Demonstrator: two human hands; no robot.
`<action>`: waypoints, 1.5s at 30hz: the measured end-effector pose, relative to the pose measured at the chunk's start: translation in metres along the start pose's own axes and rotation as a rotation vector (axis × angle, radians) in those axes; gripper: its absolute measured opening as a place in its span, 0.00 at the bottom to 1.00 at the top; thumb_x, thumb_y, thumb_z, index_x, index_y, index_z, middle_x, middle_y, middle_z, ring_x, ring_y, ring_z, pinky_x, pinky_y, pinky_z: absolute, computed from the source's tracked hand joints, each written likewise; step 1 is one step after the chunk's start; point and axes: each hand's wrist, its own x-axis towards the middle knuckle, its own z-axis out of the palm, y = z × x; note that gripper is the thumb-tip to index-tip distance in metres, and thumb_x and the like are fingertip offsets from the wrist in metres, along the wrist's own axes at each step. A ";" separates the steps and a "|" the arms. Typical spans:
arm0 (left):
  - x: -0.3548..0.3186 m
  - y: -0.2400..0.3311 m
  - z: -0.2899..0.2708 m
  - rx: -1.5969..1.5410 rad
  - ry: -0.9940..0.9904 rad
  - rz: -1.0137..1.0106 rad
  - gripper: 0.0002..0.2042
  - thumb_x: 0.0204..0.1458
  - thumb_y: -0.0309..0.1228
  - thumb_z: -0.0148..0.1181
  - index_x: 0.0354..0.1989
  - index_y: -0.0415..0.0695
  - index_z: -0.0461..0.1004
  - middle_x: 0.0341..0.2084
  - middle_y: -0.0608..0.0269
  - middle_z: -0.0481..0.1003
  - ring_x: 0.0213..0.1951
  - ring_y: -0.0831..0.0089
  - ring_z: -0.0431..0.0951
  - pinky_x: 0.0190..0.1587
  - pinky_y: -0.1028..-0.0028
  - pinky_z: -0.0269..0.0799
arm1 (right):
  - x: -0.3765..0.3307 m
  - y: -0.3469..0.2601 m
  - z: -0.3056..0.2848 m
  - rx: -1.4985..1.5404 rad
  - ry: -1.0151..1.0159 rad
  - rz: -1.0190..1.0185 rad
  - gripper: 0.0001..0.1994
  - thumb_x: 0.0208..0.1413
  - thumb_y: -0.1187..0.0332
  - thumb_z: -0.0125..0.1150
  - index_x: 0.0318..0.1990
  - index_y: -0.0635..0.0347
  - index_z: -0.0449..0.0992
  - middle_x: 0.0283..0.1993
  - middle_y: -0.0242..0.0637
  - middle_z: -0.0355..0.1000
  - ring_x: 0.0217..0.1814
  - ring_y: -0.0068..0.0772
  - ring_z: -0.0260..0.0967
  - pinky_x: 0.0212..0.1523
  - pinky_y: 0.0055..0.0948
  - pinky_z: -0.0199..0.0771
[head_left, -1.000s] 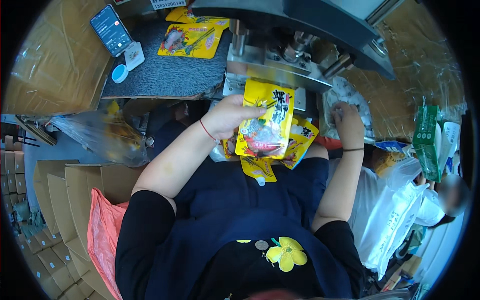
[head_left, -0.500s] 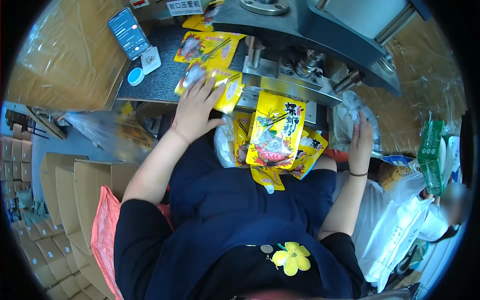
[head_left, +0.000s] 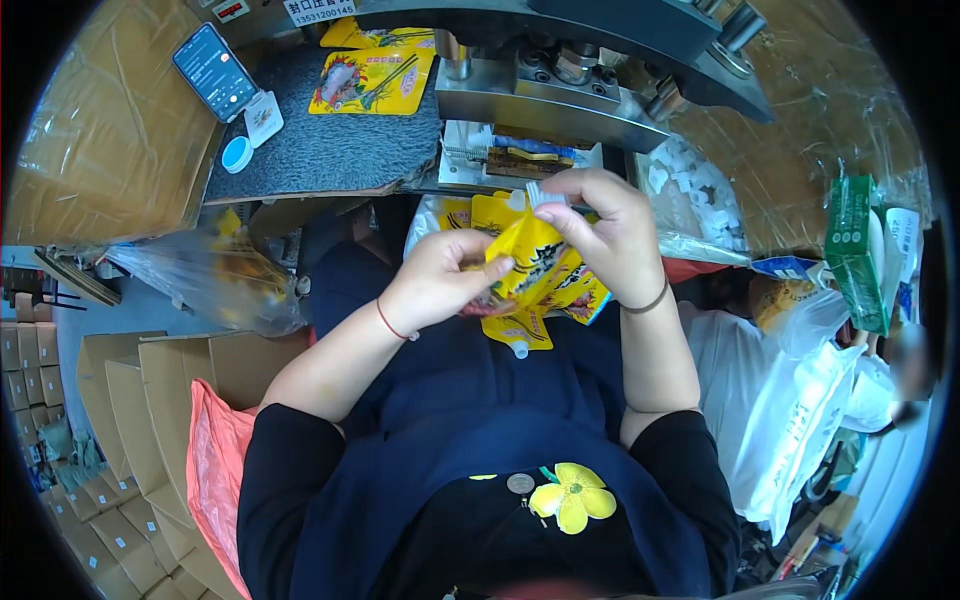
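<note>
My left hand (head_left: 445, 278) grips a yellow printed pouch (head_left: 525, 255) by its left side, above my lap. My right hand (head_left: 610, 235) pinches a small white plastic spout (head_left: 541, 194) between thumb and finger, at the pouch's upper corner. Whether the spout is inside the pouch opening or just against it, I cannot tell. Beneath lie more yellow pouches (head_left: 590, 300), partly hidden by my hands; one has a white spout (head_left: 519, 349) pointing toward me. Past my hands, a metal press (head_left: 550, 105) stands over a white base with a yellow and blue item in it.
Yellow pouches (head_left: 372, 80) lie on the dark mat (head_left: 330, 150) at left, near a phone (head_left: 213, 72) and a round blue-lidded tub (head_left: 237, 154). A bag of white plastic spouts (head_left: 695, 195) sits right of the press. Open cardboard boxes (head_left: 190, 400) stand left; another person is at far right.
My left hand has left the pouch on the mat and now holds one over my lap. The right hand has come from the bag with a white spout. The view has shifted.
</note>
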 end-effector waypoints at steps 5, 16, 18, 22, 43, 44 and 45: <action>0.003 -0.002 0.017 -0.355 -0.224 -0.177 0.16 0.62 0.30 0.61 0.55 0.34 0.75 0.47 0.60 0.81 0.46 0.76 0.80 0.54 0.73 0.75 | -0.009 0.015 -0.019 -0.047 -0.311 0.070 0.12 0.68 0.65 0.53 0.40 0.66 0.76 0.36 0.44 0.74 0.38 0.43 0.73 0.43 0.34 0.73; 0.064 -0.002 -0.018 -0.700 -0.175 -0.165 0.17 0.55 0.18 0.59 0.54 0.32 0.74 0.48 0.51 0.80 0.47 0.65 0.83 0.52 0.65 0.79 | -0.029 0.120 -0.074 -0.700 -0.063 0.308 0.14 0.55 0.74 0.61 0.50 0.59 0.76 0.49 0.49 0.73 0.51 0.56 0.72 0.50 0.44 0.73; 0.063 -0.001 -0.015 -0.687 -0.146 -0.175 0.16 0.56 0.23 0.62 0.53 0.33 0.72 0.44 0.52 0.81 0.42 0.65 0.84 0.49 0.65 0.79 | -0.034 0.127 -0.071 -0.714 -0.027 0.315 0.13 0.55 0.74 0.61 0.49 0.60 0.76 0.48 0.50 0.73 0.51 0.57 0.72 0.51 0.44 0.73; 0.079 0.008 -0.069 0.368 0.654 0.308 0.20 0.57 0.31 0.63 0.54 0.36 0.66 0.47 0.47 0.74 0.49 0.56 0.76 0.54 0.62 0.73 | -0.041 0.139 -0.073 -0.762 0.063 0.295 0.12 0.54 0.73 0.62 0.46 0.63 0.76 0.47 0.52 0.74 0.50 0.57 0.72 0.51 0.45 0.72; -0.008 -0.010 -0.041 0.257 0.224 0.244 0.09 0.54 0.24 0.67 0.42 0.36 0.81 0.32 0.64 0.82 0.35 0.82 0.79 0.39 0.79 0.75 | -0.029 0.010 -0.013 -0.094 0.074 0.139 0.07 0.67 0.70 0.53 0.45 0.65 0.74 0.41 0.40 0.73 0.41 0.32 0.72 0.45 0.28 0.70; -0.002 -0.016 -0.029 0.216 0.199 0.252 0.08 0.57 0.26 0.67 0.39 0.33 0.80 0.30 0.68 0.80 0.31 0.84 0.79 0.34 0.81 0.75 | -0.022 0.003 -0.010 0.001 -0.009 0.084 0.06 0.65 0.73 0.56 0.46 0.65 0.74 0.41 0.38 0.73 0.40 0.30 0.72 0.44 0.27 0.71; -0.002 -0.012 -0.019 0.185 0.170 0.166 0.08 0.56 0.26 0.67 0.41 0.34 0.80 0.31 0.66 0.81 0.33 0.83 0.79 0.36 0.80 0.75 | -0.016 -0.001 -0.004 0.041 -0.013 0.071 0.05 0.63 0.75 0.58 0.44 0.65 0.74 0.40 0.37 0.73 0.39 0.28 0.71 0.42 0.26 0.71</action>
